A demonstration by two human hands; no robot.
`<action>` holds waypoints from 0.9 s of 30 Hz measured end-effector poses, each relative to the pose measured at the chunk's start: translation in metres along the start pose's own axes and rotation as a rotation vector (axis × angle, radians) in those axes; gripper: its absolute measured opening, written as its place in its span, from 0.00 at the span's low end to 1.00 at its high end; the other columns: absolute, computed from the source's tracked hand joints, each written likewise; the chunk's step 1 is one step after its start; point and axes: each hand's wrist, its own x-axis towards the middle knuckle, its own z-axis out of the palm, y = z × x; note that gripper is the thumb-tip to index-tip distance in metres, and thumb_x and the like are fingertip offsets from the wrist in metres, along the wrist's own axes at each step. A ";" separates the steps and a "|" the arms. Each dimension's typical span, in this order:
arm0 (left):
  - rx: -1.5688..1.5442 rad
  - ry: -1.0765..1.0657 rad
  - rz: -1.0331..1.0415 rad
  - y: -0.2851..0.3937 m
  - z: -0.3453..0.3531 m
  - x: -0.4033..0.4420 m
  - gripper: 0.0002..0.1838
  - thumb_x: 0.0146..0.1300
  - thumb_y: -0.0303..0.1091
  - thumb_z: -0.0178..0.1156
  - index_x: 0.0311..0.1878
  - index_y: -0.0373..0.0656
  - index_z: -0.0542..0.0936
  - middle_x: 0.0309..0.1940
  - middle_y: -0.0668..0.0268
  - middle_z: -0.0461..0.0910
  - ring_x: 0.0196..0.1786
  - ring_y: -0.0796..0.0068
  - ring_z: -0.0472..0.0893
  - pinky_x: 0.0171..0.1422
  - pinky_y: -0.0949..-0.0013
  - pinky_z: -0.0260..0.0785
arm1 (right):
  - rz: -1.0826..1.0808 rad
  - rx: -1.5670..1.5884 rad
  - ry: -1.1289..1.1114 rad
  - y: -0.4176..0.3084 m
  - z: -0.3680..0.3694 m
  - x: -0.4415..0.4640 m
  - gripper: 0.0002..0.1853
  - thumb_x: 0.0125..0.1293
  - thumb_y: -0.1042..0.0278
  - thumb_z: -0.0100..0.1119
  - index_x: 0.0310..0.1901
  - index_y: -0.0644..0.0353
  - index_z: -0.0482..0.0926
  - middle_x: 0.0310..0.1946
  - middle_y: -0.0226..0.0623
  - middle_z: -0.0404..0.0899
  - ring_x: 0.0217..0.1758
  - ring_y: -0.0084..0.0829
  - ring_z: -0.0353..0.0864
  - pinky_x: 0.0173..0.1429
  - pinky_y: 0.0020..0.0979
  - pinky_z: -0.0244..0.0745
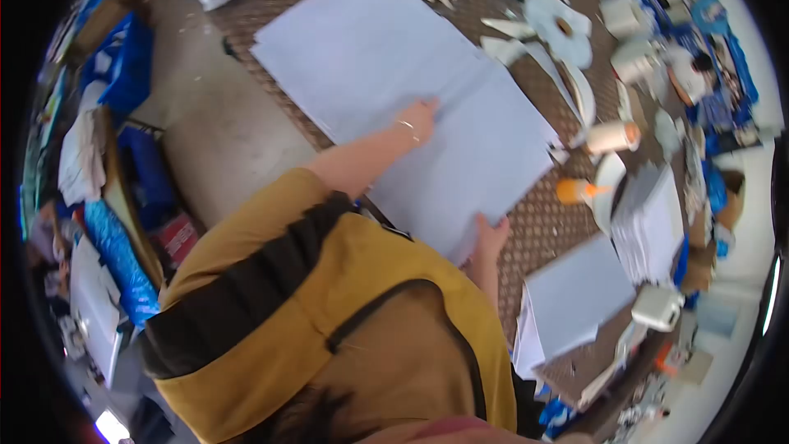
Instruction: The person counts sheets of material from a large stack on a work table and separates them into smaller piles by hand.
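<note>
Large pale sheets [362, 49] lie across the brown patterned table, with a crease or seam running across their middle. My left hand [417, 121], with a bracelet at the wrist, presses on the sheets near that line; its fingers are closed with nothing visible in them. Down at the sheets' near right edge is my right hand [491, 237], thumb and fingers apart, the thumb touching the edge. Whether any paper sits between its fingers is unclear.
Right of the sheets are an orange-capped bottle [571, 191], a thread cone [612, 137], a tape roll [564, 26] and curved paper strips. Folded sheets [575, 288] and a paper stack [648, 226] lie at lower right. Blue bins [123, 66] stand left.
</note>
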 end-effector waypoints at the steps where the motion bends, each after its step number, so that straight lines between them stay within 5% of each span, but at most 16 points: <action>1: -0.018 0.014 -0.015 0.000 0.002 -0.004 0.26 0.56 0.29 0.47 0.61 0.40 0.61 0.53 0.52 0.67 0.53 0.54 0.71 0.54 0.58 0.67 | -0.004 0.003 -0.002 0.004 -0.001 0.004 0.28 0.48 0.79 0.63 0.52 0.67 0.65 0.43 0.40 0.74 0.42 0.32 0.74 0.46 0.31 0.71; 10: -0.194 0.123 0.096 -0.007 0.002 -0.048 0.28 0.55 0.33 0.51 0.61 0.38 0.61 0.58 0.55 0.62 0.59 0.56 0.66 0.61 0.57 0.61 | -0.019 0.034 0.007 -0.013 -0.003 -0.003 0.28 0.46 0.79 0.62 0.53 0.67 0.66 0.44 0.40 0.75 0.44 0.31 0.75 0.48 0.29 0.70; 13: 0.172 0.151 0.260 0.002 0.008 -0.070 0.29 0.54 0.36 0.53 0.60 0.38 0.62 0.61 0.56 0.59 0.65 0.57 0.58 0.67 0.55 0.51 | -0.015 -0.073 -0.003 -0.009 -0.012 0.003 0.27 0.46 0.77 0.63 0.51 0.67 0.68 0.42 0.40 0.76 0.43 0.31 0.75 0.48 0.29 0.70; 17: 0.169 0.102 0.230 0.008 0.012 -0.079 0.31 0.53 0.39 0.54 0.60 0.37 0.62 0.64 0.55 0.56 0.68 0.59 0.51 0.70 0.54 0.44 | 0.016 -0.285 0.008 -0.008 -0.017 0.013 0.24 0.45 0.74 0.64 0.47 0.68 0.71 0.39 0.41 0.77 0.41 0.32 0.77 0.46 0.30 0.70; 27: -0.066 -0.081 0.176 0.026 -0.001 -0.081 0.34 0.51 0.40 0.56 0.61 0.37 0.61 0.65 0.50 0.52 0.65 0.49 0.57 0.66 0.57 0.53 | -0.039 -0.374 0.230 -0.013 -0.014 0.006 0.21 0.44 0.72 0.64 0.42 0.69 0.72 0.36 0.42 0.78 0.38 0.33 0.78 0.44 0.31 0.71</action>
